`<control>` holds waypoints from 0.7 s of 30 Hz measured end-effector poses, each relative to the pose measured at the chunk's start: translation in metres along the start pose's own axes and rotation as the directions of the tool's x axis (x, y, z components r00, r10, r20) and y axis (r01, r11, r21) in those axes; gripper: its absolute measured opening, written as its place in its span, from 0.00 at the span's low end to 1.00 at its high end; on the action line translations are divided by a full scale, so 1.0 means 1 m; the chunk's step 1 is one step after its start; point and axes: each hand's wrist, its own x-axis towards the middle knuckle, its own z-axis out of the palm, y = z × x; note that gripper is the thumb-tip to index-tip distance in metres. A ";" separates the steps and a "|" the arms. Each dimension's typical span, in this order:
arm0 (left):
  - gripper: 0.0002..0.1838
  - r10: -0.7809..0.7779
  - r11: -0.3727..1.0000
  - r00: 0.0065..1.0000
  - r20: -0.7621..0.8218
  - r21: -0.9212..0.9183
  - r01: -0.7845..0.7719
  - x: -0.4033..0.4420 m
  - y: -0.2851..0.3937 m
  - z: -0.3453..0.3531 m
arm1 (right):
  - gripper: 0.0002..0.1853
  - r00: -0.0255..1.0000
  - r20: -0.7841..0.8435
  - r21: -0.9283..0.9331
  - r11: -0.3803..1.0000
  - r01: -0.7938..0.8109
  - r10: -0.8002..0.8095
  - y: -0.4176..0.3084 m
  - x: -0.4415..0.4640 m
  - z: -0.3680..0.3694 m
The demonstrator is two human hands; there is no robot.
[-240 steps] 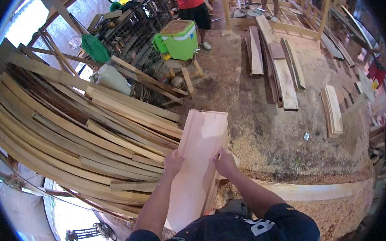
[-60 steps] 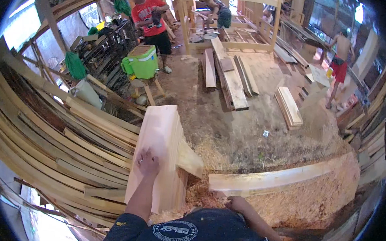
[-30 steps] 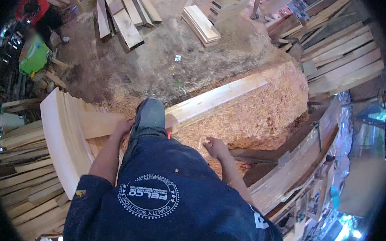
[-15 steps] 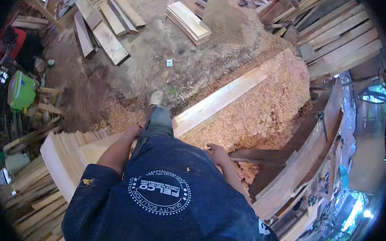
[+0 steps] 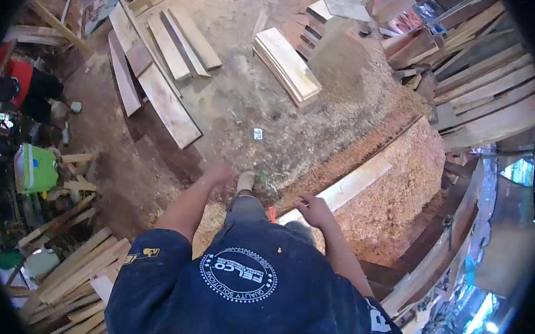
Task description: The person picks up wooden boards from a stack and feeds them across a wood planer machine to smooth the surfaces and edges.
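My left hand is in front of my body, smeared by motion, above the dirt floor and beside my shoe. Its fingers cannot be made out. My right hand is loosely open, fingers partly bent and apart, with nothing visible in it. Under and beyond it lies a long pale board on a heap of wood shavings. Whether the hand touches the board, I cannot tell. A small orange-red thing shows by the board's near end, its kind unclear.
Stacked planks lie ahead, with more loose boards to their left. Lumber is piled at the far right. A green cooler-like box stands left, near a person in red. Lower left is more wood.
My body and view have shifted; both hands have moved forward. The pale stack of boards beside my left arm has left the view, and the person in red shows more fully.
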 end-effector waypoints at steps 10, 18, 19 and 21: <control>0.24 -0.151 0.927 0.962 -0.228 -0.372 0.057 0.084 -0.008 -0.104 | 0.29 0.979 -0.111 0.031 0.985 -0.169 0.171 0.047 0.060 -0.087; 0.26 -0.209 0.973 0.931 0.300 -0.035 0.230 0.127 0.028 0.009 | 0.29 0.996 0.055 0.004 0.998 -0.065 0.065 0.101 0.183 -0.147; 0.26 -0.118 0.990 0.948 0.294 -0.038 0.135 0.138 0.043 0.000 | 0.29 0.995 0.078 -0.025 0.998 -0.055 0.057 0.114 0.203 -0.157; 0.24 0.068 0.997 0.956 0.285 -0.046 -0.057 0.169 0.057 0.006 | 0.27 0.998 0.061 -0.020 0.999 -0.030 0.031 0.136 0.240 -0.182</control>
